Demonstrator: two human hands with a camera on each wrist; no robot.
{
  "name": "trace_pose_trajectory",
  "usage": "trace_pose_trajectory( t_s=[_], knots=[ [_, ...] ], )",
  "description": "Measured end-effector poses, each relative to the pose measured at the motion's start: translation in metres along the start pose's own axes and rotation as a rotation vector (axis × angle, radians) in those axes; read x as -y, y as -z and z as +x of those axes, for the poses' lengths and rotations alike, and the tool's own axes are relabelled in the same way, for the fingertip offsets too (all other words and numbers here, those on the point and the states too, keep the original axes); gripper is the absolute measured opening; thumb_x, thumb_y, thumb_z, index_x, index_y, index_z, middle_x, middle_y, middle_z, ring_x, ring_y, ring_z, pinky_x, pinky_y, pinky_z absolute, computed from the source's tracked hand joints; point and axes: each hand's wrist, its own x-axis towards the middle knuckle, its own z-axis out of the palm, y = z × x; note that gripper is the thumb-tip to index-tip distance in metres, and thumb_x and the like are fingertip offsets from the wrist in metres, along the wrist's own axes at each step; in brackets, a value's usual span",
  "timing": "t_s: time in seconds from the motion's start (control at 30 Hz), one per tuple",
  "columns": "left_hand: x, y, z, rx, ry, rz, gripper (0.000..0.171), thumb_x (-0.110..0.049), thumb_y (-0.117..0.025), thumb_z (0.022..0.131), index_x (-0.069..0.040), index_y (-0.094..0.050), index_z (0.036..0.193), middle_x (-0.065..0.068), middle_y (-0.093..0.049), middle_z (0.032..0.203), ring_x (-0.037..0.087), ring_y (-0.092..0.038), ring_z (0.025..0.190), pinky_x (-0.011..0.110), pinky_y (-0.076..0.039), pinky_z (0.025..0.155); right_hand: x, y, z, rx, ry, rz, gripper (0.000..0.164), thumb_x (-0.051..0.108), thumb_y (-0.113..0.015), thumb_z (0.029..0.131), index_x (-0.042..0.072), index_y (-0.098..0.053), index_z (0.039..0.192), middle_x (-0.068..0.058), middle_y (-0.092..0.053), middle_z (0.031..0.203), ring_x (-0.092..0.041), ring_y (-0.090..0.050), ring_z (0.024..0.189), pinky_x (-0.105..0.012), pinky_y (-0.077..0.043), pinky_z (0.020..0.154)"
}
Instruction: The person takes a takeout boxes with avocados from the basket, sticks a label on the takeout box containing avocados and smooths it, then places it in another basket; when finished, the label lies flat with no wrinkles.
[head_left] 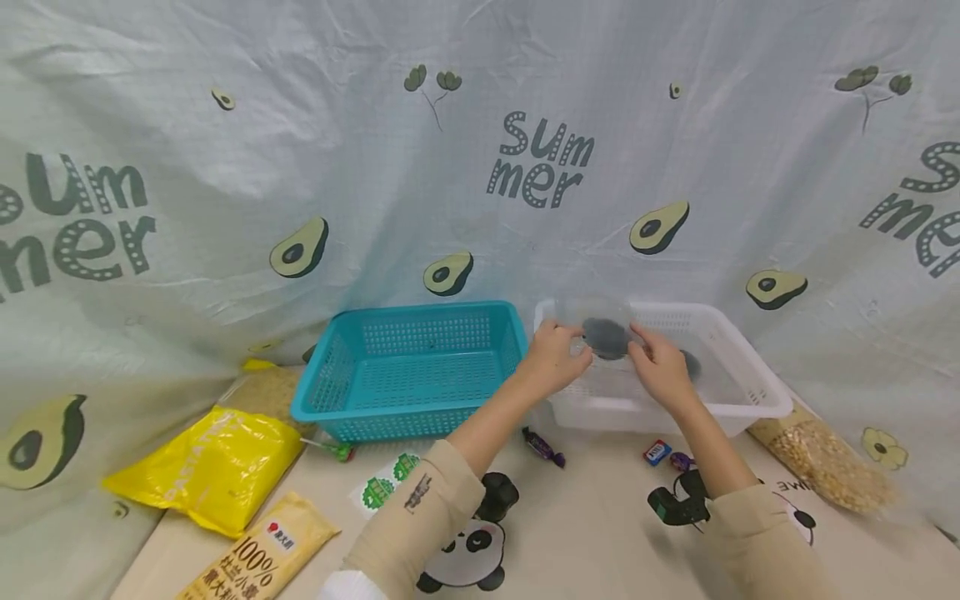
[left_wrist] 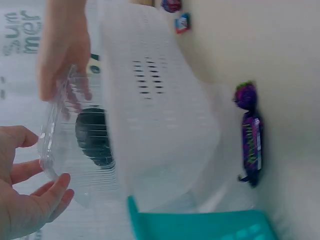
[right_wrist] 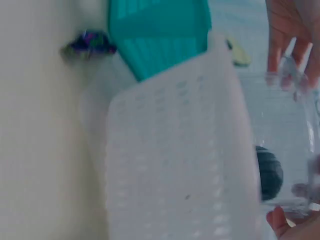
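Observation:
Both hands hold a clear plastic box (left_wrist: 75,170) with ribbed walls, tilted over the white basket (head_left: 667,414). A dark oval patch (head_left: 606,338) shows on or through it. My left hand (head_left: 555,358) grips one end, with thumb and fingers spread about its edge in the left wrist view. My right hand (head_left: 662,367) grips the opposite end, and its fingertips (right_wrist: 277,220) show at the box's edge in the right wrist view. Another dark oval (head_left: 691,365) shows inside the white basket, behind the right hand.
Left of the white basket stands a teal basket (head_left: 405,423). A yellow pasta bag (head_left: 217,467) and a pasta packet (head_left: 258,550) lie at the left. Wrapped candies (head_left: 543,447) sit in front, a bag of kernels (head_left: 832,458) at right. A printed curtain (head_left: 360,167) hangs behind.

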Motion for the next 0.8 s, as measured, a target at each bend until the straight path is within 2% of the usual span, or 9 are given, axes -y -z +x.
trace_pose_trajectory(
  t_s=[0.1, 0.13, 0.2, 0.3, 0.43, 0.5, 0.67, 0.8],
  knots=[
    [-0.002, 0.025, -0.018, -0.005, -0.023, -0.078, 0.038, -0.028, -0.055, 0.086, -0.008, -0.057, 0.118, 0.011, -0.047, 0.118, 0.017, -0.052, 0.097, 0.025, -0.048, 0.073, 0.022, 0.001, -0.010, -0.103, 0.046, 0.042, 0.042, 0.025, -0.037, 0.093, 0.004, -0.044, 0.130, -0.017, -0.056, 0.103, -0.024, -0.051, 0.077, -0.043, -0.043, 0.071],
    [-0.001, 0.032, -0.026, -0.009, -0.027, -0.107, 0.039, -0.029, -0.056, 0.085, -0.008, -0.057, 0.119, 0.011, -0.046, 0.118, 0.017, -0.054, 0.095, 0.023, -0.048, 0.072, 0.030, 0.001, -0.014, -0.123, 0.064, 0.057, 0.041, 0.024, -0.039, 0.093, 0.005, -0.045, 0.129, -0.018, -0.052, 0.115, -0.028, -0.051, 0.086, -0.045, -0.041, 0.076],
    [0.002, 0.046, -0.045, -0.018, -0.032, -0.172, 0.041, -0.029, -0.058, 0.085, -0.009, -0.056, 0.119, 0.010, -0.044, 0.120, 0.016, -0.057, 0.090, 0.021, -0.049, 0.070, 0.045, 0.000, -0.025, -0.133, 0.113, 0.093, 0.039, 0.023, -0.041, 0.093, 0.005, -0.047, 0.127, -0.017, -0.046, 0.127, -0.031, -0.051, 0.098, -0.049, -0.041, 0.082],
    [0.008, 0.061, -0.078, -0.055, -0.070, -0.221, 0.041, -0.026, -0.061, 0.083, -0.008, -0.056, 0.119, 0.012, -0.043, 0.120, 0.019, -0.061, 0.087, 0.023, -0.050, 0.072, 0.066, -0.003, -0.045, -0.117, 0.205, 0.110, 0.037, 0.018, -0.046, 0.091, 0.005, -0.048, 0.126, -0.014, -0.046, 0.127, -0.025, -0.052, 0.098, -0.045, -0.044, 0.081],
    [0.020, 0.073, -0.126, -0.101, -0.124, -0.205, 0.042, -0.022, -0.064, 0.081, -0.007, -0.057, 0.119, 0.013, -0.039, 0.128, 0.016, -0.062, 0.087, 0.026, -0.051, 0.074, 0.087, -0.015, -0.074, -0.080, 0.303, 0.120, 0.039, 0.009, -0.052, 0.087, 0.005, -0.049, 0.126, -0.012, -0.046, 0.128, -0.015, -0.055, 0.089, -0.035, -0.046, 0.078],
    [0.026, 0.076, -0.150, -0.113, -0.133, -0.197, 0.042, -0.021, -0.066, 0.080, -0.008, -0.057, 0.118, 0.012, -0.036, 0.132, 0.012, -0.061, 0.087, 0.026, -0.050, 0.074, 0.096, -0.022, -0.088, -0.063, 0.344, 0.133, 0.042, 0.006, -0.055, 0.084, 0.006, -0.050, 0.126, -0.012, -0.046, 0.128, -0.014, -0.056, 0.087, -0.032, -0.047, 0.077],
    [0.042, 0.078, -0.203, -0.118, -0.124, -0.173, 0.043, -0.020, -0.070, 0.076, -0.011, -0.059, 0.116, 0.008, -0.036, 0.135, 0.012, -0.059, 0.092, 0.024, -0.051, 0.072, 0.107, -0.043, -0.121, -0.032, 0.444, 0.153, 0.048, 0.003, -0.061, 0.078, 0.008, -0.051, 0.125, -0.011, -0.046, 0.128, -0.016, -0.056, 0.096, -0.032, -0.048, 0.079],
    [0.058, 0.070, -0.230, -0.174, -0.166, -0.110, 0.045, -0.019, -0.072, 0.072, -0.010, -0.060, 0.114, 0.010, -0.043, 0.130, 0.012, -0.058, 0.091, 0.023, -0.051, 0.069, 0.107, -0.061, -0.139, -0.020, 0.513, 0.201, 0.051, 0.001, -0.063, 0.075, 0.005, -0.051, 0.124, -0.013, -0.044, 0.129, -0.015, -0.051, 0.104, -0.023, -0.045, 0.085]
  ],
)
